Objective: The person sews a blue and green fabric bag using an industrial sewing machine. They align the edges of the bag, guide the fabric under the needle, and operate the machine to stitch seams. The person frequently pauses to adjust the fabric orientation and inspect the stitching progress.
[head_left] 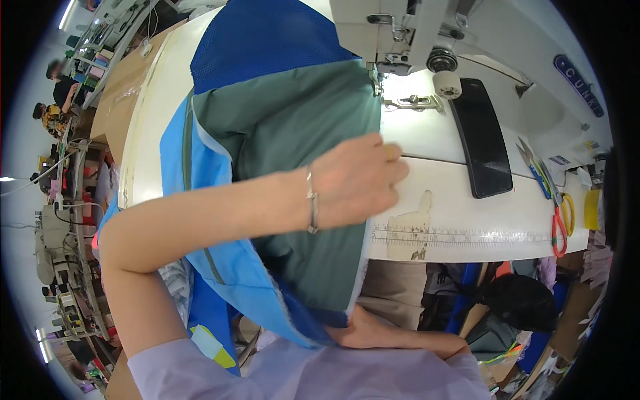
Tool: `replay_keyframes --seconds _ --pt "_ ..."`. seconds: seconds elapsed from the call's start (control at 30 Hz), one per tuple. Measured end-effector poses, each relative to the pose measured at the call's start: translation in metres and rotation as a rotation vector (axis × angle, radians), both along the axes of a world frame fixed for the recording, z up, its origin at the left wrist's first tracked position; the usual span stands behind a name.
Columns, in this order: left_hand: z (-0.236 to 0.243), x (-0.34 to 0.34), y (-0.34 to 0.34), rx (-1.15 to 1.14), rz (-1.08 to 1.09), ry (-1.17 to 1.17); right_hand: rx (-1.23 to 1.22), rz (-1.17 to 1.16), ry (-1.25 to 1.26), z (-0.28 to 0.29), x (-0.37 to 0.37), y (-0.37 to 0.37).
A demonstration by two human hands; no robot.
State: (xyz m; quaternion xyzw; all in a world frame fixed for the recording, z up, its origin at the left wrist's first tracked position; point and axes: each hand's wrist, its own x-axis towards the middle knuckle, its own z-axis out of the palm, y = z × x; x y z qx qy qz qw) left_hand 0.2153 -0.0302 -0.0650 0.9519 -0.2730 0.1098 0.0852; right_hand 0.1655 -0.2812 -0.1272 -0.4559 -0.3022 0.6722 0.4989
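A panel of grey-green fabric, joined to dark blue mesh and light blue cloth, lies across the sewing table and hangs over its front edge. The top right of the panel reaches the presser foot of a white sewing machine. My left hand, with a bracelet at the wrist, is over the panel's right edge, fingers curled; what is in them is hidden. Lower down, my right hand grips the fabric's bottom corner, its fingertips hidden behind the cloth.
Right of the needle area lies a black phone. Red-handled scissors and a yellow-handled tool rest at the table's right end. A ruler strip runs along the front edge. Other people and workbenches are far left.
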Motion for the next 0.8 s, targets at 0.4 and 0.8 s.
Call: replay_keyframes --seconds 0.4,0.8 --pt "0.017 -0.058 0.001 -0.098 0.288 0.032 0.039 0.002 -0.006 -0.01 -0.001 -0.001" --pt "0.023 -0.037 0.014 -0.09 0.265 0.173 -0.01 0.063 0.067 -0.014 0.014 0.003"
